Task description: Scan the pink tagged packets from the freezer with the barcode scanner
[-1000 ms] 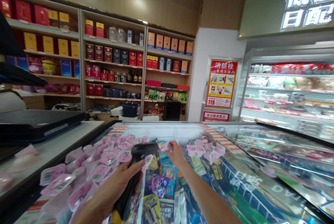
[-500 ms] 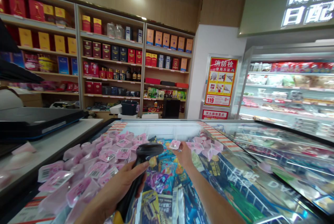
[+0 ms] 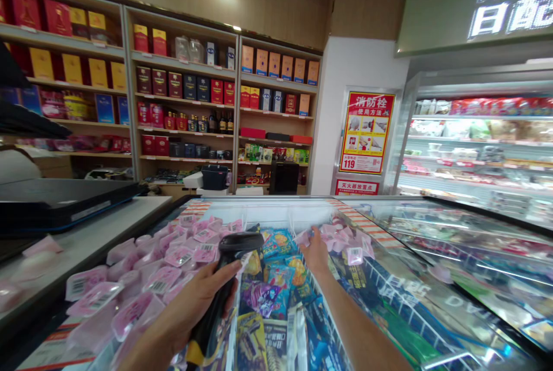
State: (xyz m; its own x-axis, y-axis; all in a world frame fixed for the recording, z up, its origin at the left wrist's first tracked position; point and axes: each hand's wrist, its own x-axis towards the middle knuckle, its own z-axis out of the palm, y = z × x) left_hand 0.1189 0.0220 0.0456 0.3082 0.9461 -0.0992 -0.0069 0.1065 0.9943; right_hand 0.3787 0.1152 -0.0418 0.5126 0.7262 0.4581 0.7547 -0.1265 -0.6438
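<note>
My left hand [image 3: 203,293] is closed round the handle of a black and yellow barcode scanner [image 3: 235,244], its head raised over the freezer goods. My right hand [image 3: 317,251] reaches out over the glass top, closed on a small pink plastic cup [image 3: 303,237]; the back of the hand hides part of the grip. Just right of its fingers lies a small group of similar pink cups [image 3: 339,235], one with a barcode label facing me. A larger heap of pink cups [image 3: 181,254] with barcode labels spreads to the left of the scanner.
Under the glass are packaged goods [image 3: 276,279] and white wire baskets [image 3: 401,305]. A counter [image 3: 142,209] with a flat black device [image 3: 64,201] stands at left. Shelves of boxes [image 3: 185,86] line the back wall; a lit chiller [image 3: 475,152] is at right.
My right hand has moved slightly right and turned, bringing its pink cup beside the right-hand group. My left hand and the scanner have shifted a little left and up.
</note>
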